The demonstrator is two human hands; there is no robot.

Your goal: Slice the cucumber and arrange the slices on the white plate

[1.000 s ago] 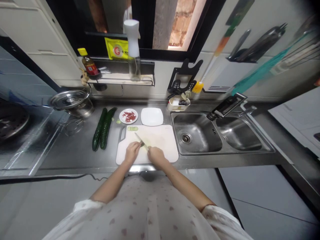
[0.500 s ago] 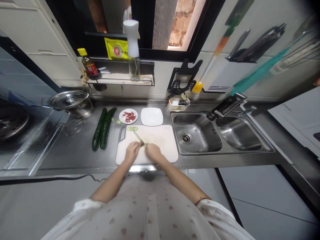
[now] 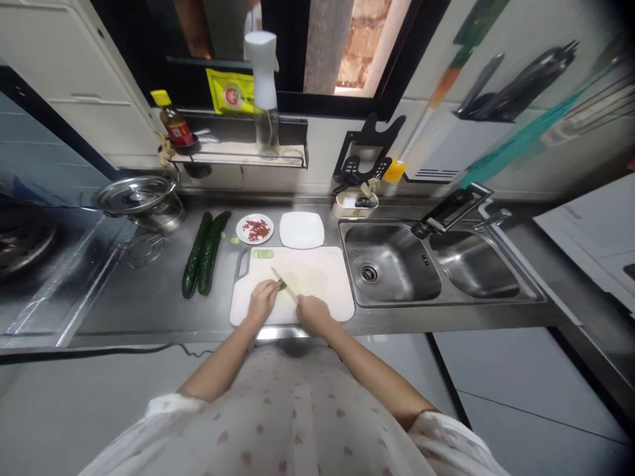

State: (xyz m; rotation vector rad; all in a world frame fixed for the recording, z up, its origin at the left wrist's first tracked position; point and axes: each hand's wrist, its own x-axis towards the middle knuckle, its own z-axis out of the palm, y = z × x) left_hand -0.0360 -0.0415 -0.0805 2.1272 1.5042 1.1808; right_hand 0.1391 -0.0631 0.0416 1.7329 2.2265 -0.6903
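My right hand (image 3: 313,313) is closed round the handle of a knife (image 3: 285,285), whose blade points up and left over the white cutting board (image 3: 327,284). My left hand (image 3: 263,300) pinches a small dark green piece of cucumber (image 3: 282,284) against the board, right beside the blade. A short row of cucumber slices (image 3: 262,254) lies at the board's upper left corner. Two whole cucumbers (image 3: 203,254) rest side by side on the counter, left of the board. Much of the held piece is hidden by my fingers.
Behind the board stand a small plate of chopped red pieces (image 3: 256,230) and a white square plate (image 3: 301,230). A double sink (image 3: 391,264) is on the right. At left sits a lidded steel pot (image 3: 141,201), with a wire rack (image 3: 143,250) before it.
My right hand has moved right and slightly down with the knife, drawing the blade back along the cucumber piece. My left hand stays nearly in place.
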